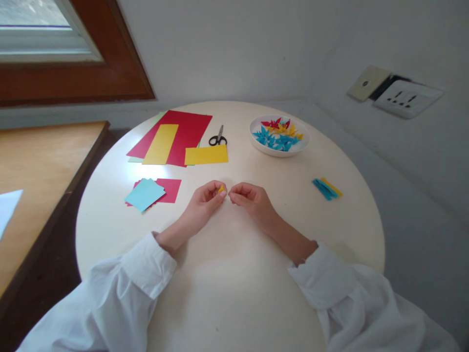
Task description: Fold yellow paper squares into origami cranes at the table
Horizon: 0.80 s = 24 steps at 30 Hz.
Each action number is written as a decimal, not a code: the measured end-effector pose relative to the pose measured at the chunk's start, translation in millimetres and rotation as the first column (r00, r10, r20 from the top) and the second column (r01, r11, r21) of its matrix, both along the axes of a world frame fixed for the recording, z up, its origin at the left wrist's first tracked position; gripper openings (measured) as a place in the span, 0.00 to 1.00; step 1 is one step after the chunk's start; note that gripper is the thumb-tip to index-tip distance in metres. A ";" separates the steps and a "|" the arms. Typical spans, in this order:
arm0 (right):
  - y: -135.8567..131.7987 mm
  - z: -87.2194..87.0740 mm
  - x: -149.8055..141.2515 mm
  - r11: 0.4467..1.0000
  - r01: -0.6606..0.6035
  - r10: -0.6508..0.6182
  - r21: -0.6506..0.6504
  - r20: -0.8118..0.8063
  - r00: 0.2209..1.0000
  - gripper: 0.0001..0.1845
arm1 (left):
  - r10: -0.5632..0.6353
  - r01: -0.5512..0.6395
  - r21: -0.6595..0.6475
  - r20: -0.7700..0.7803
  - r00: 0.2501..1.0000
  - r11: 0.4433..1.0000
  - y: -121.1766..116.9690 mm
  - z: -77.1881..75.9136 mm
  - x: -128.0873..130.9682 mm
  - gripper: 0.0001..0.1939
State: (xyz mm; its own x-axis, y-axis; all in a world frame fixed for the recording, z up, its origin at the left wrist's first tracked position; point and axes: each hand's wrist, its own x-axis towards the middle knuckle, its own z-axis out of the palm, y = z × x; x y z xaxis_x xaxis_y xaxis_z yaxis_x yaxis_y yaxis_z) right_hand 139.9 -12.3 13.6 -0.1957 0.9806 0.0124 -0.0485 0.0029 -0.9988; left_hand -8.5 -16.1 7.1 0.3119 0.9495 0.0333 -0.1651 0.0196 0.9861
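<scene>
Over the middle of the table (227, 274), well in from the left and right edges, pinching the yellow piece (221, 188) in the left hand (203, 201), thumb and forefinger closed narrowly on it. Peeping out just above the thumb; too small to be sure of its long axis. Across to the right hand (252, 201): curled, thumb and forefinger drawn close, just beside the left fingertips. Cannot tell whether touching, nor whether gripping anything there. So here, the key relation: lying left of the right fingertips, just past that sliver of a gap, and nearer the left hand by being in it. On to the strips (325, 188), toward the right edge: blue beside yellow, slanting from far left to near right, closer to the right hand. Up to the dish (278, 153), by the far edge, right of middle: filled with stars (271, 140) in red, yellow and blue. And the scissors (219, 139), near the far edge: pointing away.
</scene>
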 end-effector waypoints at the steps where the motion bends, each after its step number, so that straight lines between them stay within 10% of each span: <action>1: -0.9 -0.6 -0.8 0.999 0.025 -0.025 0.022 0.006 1.000 0.06 | 0.000 0.000 -0.005 0.005 1.000 1.000 0.0 -0.7 0.0 0.11; 24: -6.6 -4.9 -3.1 0.939 0.143 -0.182 0.314 0.097 0.979 0.04 | 0.069 -0.056 -0.090 0.146 0.987 0.994 2.8 0.4 0.1 0.07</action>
